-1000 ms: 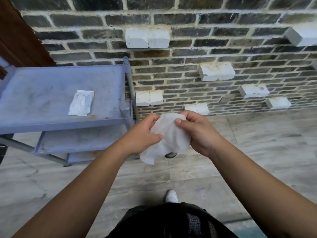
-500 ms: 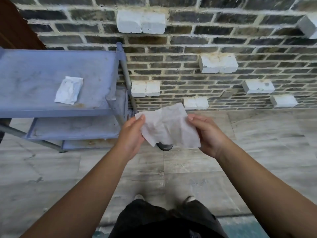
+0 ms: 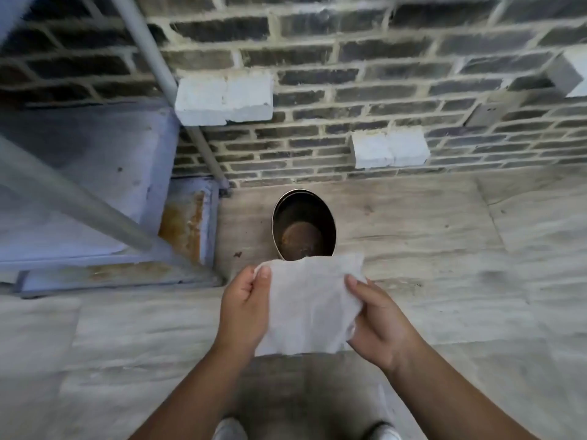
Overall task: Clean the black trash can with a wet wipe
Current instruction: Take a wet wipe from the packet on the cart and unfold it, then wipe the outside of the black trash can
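A black round trash can [image 3: 303,217] stands open on the floor near the brick wall, seen from above, with brown dirt on its bottom. Just in front of it I hold a white wet wipe [image 3: 309,304] spread flat between both hands. My left hand [image 3: 244,308] pinches the wipe's upper left corner. My right hand [image 3: 378,322] grips its right edge. The wipe's top edge covers the near rim of the can.
A blue metal shelf rack [image 3: 95,198] with rust stains and a grey tube leg [image 3: 79,201] stands at the left, close to the can. The brick wall [image 3: 381,90] with protruding white blocks runs behind. My white shoes [image 3: 228,428] show at the bottom on grey floor tiles.
The view has dropped and moved closer, so the trash can now shows fully. The wipe, bunched a second ago, is spread flat between my hands, which have lowered toward the can.
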### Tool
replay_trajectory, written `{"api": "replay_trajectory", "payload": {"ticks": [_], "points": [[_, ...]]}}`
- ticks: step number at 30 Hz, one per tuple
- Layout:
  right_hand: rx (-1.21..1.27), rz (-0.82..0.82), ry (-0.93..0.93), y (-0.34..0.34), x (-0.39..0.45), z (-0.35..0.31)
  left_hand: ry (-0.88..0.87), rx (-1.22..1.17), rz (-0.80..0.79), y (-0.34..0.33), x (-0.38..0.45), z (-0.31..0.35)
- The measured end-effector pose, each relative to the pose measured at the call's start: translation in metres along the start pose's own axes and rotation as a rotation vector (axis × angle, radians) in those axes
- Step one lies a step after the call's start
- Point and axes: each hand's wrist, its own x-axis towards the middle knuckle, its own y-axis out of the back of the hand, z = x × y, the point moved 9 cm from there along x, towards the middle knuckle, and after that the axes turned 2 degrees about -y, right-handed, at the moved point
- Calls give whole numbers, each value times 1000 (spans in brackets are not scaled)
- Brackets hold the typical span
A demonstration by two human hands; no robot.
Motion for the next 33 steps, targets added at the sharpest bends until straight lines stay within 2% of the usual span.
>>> {"api": "replay_trajectory", "payload": {"ticks": [2, 4, 9, 11, 15, 17, 19, 24, 27, 30, 33], "points": [[-23, -10, -49, 58, 50, 24, -23, 3, -37, -31, 29, -65], [-153, -20, -18, 106, 97, 33, -81, 17, -73, -55, 57, -122], [-355, -37, 223, 184, 162, 40, -218, 18, -178, -95, 90, -222], [-385, -47, 256, 198, 173, 51, -262, 32, -211, -104, 96, -243], [-382, 101, 300, 220, 163, 57, -280, 85, -250, -104, 92, -248], [-362, 97, 322, 221, 160, 55, -264, 120, -263, -102, 96, -252], [-456, 120, 377, 223, 164, 53, -285, 163, -278, -103, 104, -257], [-896, 158, 588, 213, 176, 29, -671, 485, -255, -110, 115, -229], [-1313, 127, 792, 186, 169, 14, -862, 807, -323, -123, 115, -210], [-1727, 74, 934, 164, 171, 9, -862, 1047, -433, -139, 125, -209], [-2138, -37, 870, 150, 194, 15, -838, 1224, -462, -155, 135, -213]]}}
